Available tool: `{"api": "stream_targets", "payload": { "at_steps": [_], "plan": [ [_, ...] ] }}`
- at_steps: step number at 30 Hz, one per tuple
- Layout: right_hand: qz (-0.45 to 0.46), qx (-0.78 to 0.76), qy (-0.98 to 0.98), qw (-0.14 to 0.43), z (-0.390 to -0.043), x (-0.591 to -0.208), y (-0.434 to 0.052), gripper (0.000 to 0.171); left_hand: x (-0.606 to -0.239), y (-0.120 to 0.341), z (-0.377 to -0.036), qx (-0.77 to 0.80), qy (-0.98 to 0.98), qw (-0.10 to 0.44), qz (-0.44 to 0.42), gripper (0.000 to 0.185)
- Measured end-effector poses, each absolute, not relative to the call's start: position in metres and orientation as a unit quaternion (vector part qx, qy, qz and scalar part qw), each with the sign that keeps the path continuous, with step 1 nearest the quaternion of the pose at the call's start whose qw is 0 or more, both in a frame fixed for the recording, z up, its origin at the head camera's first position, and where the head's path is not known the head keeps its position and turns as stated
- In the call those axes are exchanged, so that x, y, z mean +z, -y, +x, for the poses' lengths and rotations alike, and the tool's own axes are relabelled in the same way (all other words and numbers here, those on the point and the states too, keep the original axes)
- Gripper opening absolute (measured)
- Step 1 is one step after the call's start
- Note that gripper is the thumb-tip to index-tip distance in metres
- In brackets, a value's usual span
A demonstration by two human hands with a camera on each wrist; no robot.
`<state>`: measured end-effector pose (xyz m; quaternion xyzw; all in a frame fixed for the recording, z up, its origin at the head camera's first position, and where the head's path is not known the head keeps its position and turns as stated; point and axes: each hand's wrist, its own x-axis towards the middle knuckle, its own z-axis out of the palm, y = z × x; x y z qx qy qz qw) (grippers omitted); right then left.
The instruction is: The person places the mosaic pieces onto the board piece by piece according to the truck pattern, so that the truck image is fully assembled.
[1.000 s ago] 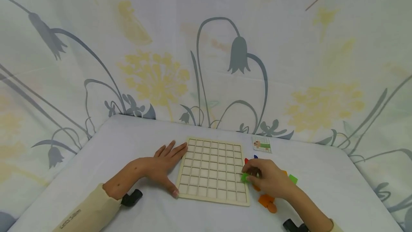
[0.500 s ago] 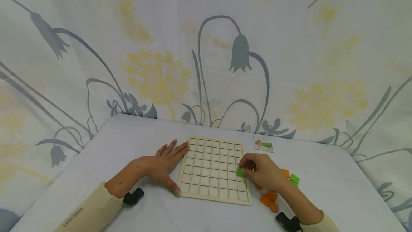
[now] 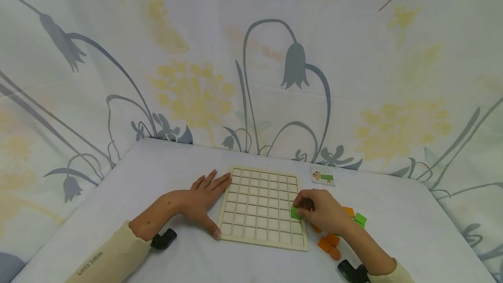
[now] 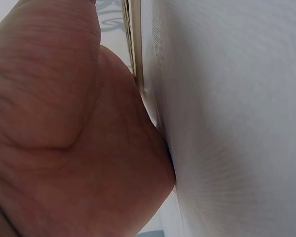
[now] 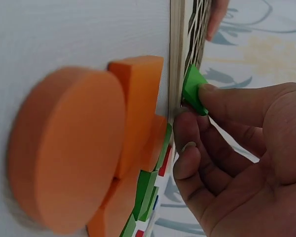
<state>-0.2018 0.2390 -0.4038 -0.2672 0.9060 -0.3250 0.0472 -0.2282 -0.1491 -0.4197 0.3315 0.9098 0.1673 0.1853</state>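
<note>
A cream wooden grid board with square cells lies on the white table. My left hand rests flat on the table at the board's left side, fingers spread; fingertips touch its upper left edge and the thumb its lower left corner. At the board's right edge, my right hand pinches a green square tile between thumb and fingers. In the right wrist view that green tile is tilted against the board's cells. The left wrist view shows mainly the palm against the tablecloth.
Right of the board lie loose orange pieces and green tiles, partly behind the right forearm. In the right wrist view an orange disc is nearest. A small picture card lies beyond the board's upper right corner.
The right hand has brought the green tile from the board's right rim slightly left, onto the rightmost column of cells. The left hand keeps its place at the board.
</note>
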Motion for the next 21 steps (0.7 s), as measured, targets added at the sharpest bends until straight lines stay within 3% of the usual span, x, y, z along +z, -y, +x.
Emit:
{"api": "stream_targets", "payload": {
  "at_steps": [21],
  "plan": [
    [-0.292,-0.305,-0.906,0.021,-0.206,-0.407,-0.258,0.007,-0.42,0.15,-0.228,0.162,-0.909,0.182,0.337,0.145]
  ]
}}
